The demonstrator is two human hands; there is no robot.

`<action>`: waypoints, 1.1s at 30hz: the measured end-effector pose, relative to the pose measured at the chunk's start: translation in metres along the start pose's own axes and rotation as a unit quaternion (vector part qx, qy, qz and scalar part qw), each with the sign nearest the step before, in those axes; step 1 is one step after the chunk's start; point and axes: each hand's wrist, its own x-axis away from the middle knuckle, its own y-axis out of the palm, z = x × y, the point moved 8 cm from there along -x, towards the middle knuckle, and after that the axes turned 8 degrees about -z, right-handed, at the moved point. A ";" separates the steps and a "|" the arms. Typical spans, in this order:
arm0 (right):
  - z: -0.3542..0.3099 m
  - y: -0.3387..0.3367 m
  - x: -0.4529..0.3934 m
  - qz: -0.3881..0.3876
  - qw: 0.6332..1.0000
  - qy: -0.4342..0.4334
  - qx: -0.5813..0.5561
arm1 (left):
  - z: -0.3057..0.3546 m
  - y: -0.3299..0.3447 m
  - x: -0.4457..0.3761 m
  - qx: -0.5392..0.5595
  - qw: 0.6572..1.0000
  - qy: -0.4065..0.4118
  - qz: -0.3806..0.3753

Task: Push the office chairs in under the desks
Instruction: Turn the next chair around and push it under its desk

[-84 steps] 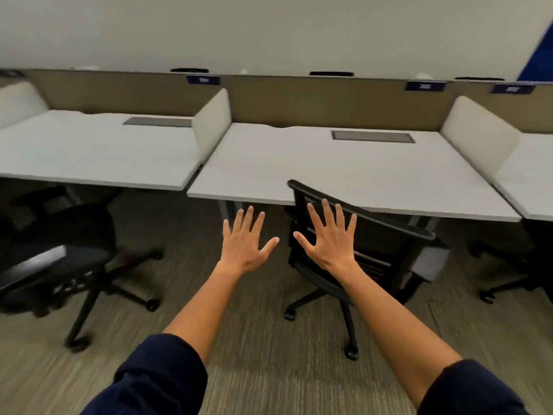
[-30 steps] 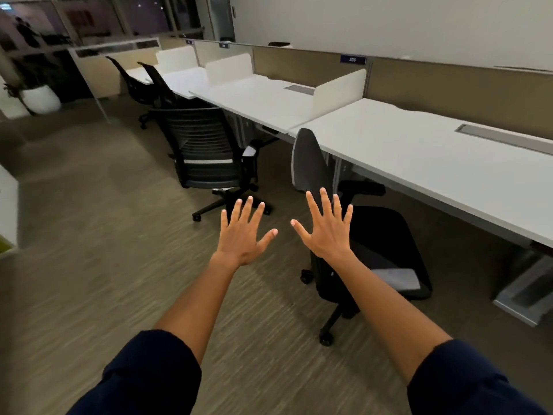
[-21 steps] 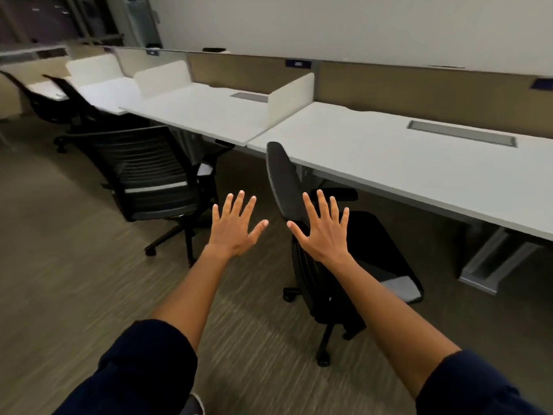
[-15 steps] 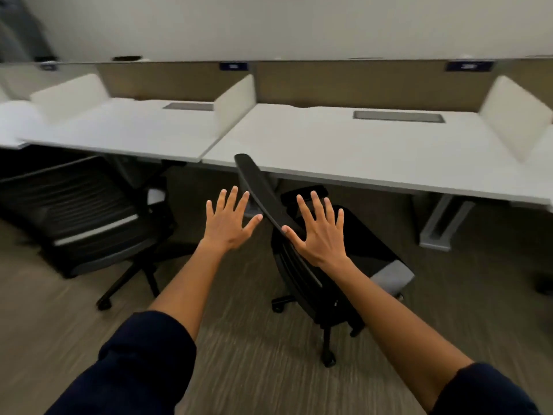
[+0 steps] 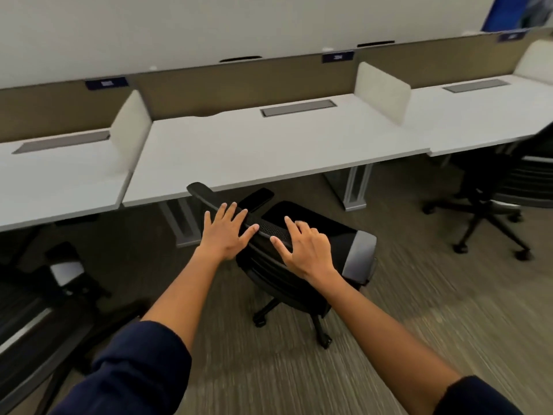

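The left-hand chair (image 5: 45, 310) is cut by the frame's left edge and blurred, its shape hard to read. The right-hand chair (image 5: 508, 187) runs off the right edge. Lettering on the dark name tags (image 5: 106, 83) along the partition is too small to read. The middle chair (image 5: 299, 265) has its backrest partly covered by both hands, and the carpet (image 5: 419, 310) is streaked with motion blur.

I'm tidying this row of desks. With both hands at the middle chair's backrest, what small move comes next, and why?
Probably turn the chair to face the desk, then push. The left hand and right hand lie open on the backrest's top edge, but the seat sits skewed and outside the desk edge.
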 end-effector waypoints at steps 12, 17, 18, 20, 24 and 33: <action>0.005 -0.011 -0.013 0.100 0.995 0.008 -0.015 | -0.040 -0.004 -0.059 0.061 0.998 -0.003 0.003; 0.009 -0.017 -0.034 0.108 0.993 -0.004 -0.042 | -0.044 -0.010 -0.073 0.090 0.995 0.002 0.050; 0.009 -0.017 -0.038 0.106 0.993 -0.010 -0.045 | -0.044 -0.011 -0.077 0.089 0.995 0.003 0.053; 0.011 -0.019 -0.049 0.110 0.993 -0.022 -0.046 | -0.045 -0.014 -0.086 0.086 0.995 0.006 0.056; 0.023 -0.022 -0.070 0.123 0.991 -0.034 -0.050 | -0.045 -0.018 -0.102 0.091 0.994 0.008 0.064; 0.065 -0.013 -0.137 0.077 0.995 -0.043 -0.047 | -0.034 -0.030 -0.153 0.086 0.992 -0.006 0.089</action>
